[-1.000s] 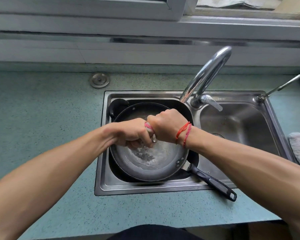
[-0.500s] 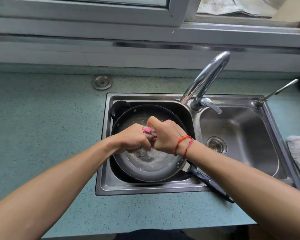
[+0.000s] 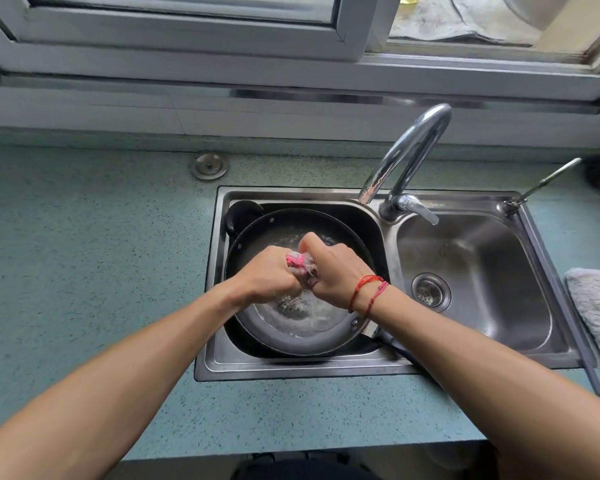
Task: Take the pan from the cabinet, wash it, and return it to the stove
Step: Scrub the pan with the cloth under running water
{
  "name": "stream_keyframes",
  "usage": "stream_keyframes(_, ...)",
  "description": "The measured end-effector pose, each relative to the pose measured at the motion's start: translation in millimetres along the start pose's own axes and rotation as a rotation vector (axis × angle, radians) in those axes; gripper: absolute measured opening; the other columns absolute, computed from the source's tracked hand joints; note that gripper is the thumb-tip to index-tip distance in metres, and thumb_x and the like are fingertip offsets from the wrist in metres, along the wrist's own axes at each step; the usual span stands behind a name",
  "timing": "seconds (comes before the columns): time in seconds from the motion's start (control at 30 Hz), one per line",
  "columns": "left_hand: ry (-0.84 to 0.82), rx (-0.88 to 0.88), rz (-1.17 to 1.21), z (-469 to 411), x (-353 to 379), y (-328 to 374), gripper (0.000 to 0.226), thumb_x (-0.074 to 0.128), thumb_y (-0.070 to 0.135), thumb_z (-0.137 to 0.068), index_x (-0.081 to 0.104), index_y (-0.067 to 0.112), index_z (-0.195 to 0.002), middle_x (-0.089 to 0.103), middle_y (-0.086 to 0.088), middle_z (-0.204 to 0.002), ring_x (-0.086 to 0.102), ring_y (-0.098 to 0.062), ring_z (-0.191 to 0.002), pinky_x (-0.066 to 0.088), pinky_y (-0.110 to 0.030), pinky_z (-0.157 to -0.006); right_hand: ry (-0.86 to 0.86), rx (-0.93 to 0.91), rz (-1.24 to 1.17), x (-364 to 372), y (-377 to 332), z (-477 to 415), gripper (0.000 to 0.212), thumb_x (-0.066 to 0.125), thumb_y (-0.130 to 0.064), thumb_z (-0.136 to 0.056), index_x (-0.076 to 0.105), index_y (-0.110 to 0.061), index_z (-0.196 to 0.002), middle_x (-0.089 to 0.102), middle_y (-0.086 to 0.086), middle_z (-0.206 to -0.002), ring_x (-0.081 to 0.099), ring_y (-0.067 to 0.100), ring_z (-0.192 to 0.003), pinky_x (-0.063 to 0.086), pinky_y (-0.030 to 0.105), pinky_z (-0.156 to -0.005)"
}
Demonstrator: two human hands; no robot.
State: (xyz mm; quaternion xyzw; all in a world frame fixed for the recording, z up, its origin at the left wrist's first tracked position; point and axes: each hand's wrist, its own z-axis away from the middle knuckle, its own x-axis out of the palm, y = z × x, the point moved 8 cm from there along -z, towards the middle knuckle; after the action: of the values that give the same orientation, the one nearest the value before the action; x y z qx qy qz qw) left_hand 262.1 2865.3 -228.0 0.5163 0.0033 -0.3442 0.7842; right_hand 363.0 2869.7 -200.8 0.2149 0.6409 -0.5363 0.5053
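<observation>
Pink-grey cloth (image 3: 300, 268) is clenched in left hand (image 3: 265, 275) and right hand (image 3: 336, 271) — apparently wrung — over the wet pan (image 3: 291, 341) in the sink's (image 3: 291, 370) left basin; rinsing and stove return are left.

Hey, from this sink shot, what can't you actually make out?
Head view only:
- cloth: mostly buried in the left hand and right hand; only a pink-and-grey bit shows.
- pan handle: nearly all under the right forearm.
- pan floor: partly covered by the fists and water.
- grey towel: cut off by the right edge.
- dark object behind the pan: too hidden to identify.
</observation>
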Motion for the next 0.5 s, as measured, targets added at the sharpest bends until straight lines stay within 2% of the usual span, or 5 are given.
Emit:
stream_keyframes(0.1, 0.004, -0.009, 0.052, 4.3, 0.1, -0.2, 0.018, 0.072, -0.001, -0.063, 0.059, 0.011, -0.07, 0.058, 0.001, -0.053, 0.051, -0.016, -0.042, 0.039, -0.025, -0.041, 0.023, -0.015, -0.128, -3.9, 0.6, 2.7, 0.051, 0.075, -0.028, -0.073, 0.048, -0.02, -0.116, 0.068, 0.006, -0.085, 0.064, 0.03, -0.077, 0.051, 0.037, -0.067)
stream_keyframes(0.17, 0.046, 0.017, 0.055, 5.9, -2.4, -0.8, 0.024, 0.076, 0.005, -0.06, 0.063, 0.012, -0.079, 0.065, -0.006, -0.063, 0.058, -0.02, -0.049, 0.043, -0.028, -0.041, 0.033, -0.022, -0.166, -8.1, 3.2, 4.6, 0.06, 0.08, -0.028, -0.069, 0.049, -0.019, -0.119, 0.068, 0.003, -0.09, 0.065, 0.025, -0.082, 0.051, 0.033, -0.071)
stream_keyframes(0.33, 0.108, 0.077, 0.056, 8.0, -8.0, -2.1, 0.038, 0.078, 0.011, -0.052, 0.066, 0.02, -0.087, 0.067, 0.003, -0.072, 0.059, -0.01, -0.06, 0.049, -0.03, -0.059, 0.057, 0.069, -0.209, -20.6, 21.9, 14.3, 0.064, 0.079, -0.017, -0.069, 0.049, -0.023, -0.125, 0.061, -0.004, -0.077, 0.062, 0.016, -0.07, 0.053, 0.034, -0.071)
stream_keyframes(0.4, 0.143, 0.102, 0.086, 10.3, -10.6, -2.1, 0.046, 0.077, 0.012, -0.053, 0.066, 0.024, -0.096, 0.069, 0.006, -0.08, 0.061, -0.007, -0.067, 0.051, -0.028, -0.066, 0.066, 0.117, -0.247, -25.1, 30.8, 19.9, 0.065, 0.077, -0.017, -0.069, 0.048, -0.025, -0.127, 0.063, -0.004, -0.081, 0.063, 0.014, -0.07, 0.055, 0.035, -0.074)
stream_keyframes(0.5, 0.219, 0.148, 0.093, 16.3, -14.9, -0.9, 0.051, 0.082, 0.011, -0.058, 0.066, 0.031, -0.103, 0.07, 0.007, -0.089, 0.063, -0.002, -0.07, 0.049, -0.023, -0.065, 0.094, 0.182, -0.27, -32.6, 41.6, 27.9, 0.063, 0.075, -0.017, -0.072, 0.048, -0.025, -0.128, 0.065, -0.002, -0.089, 0.067, 0.014, -0.074, 0.056, 0.036, -0.078)
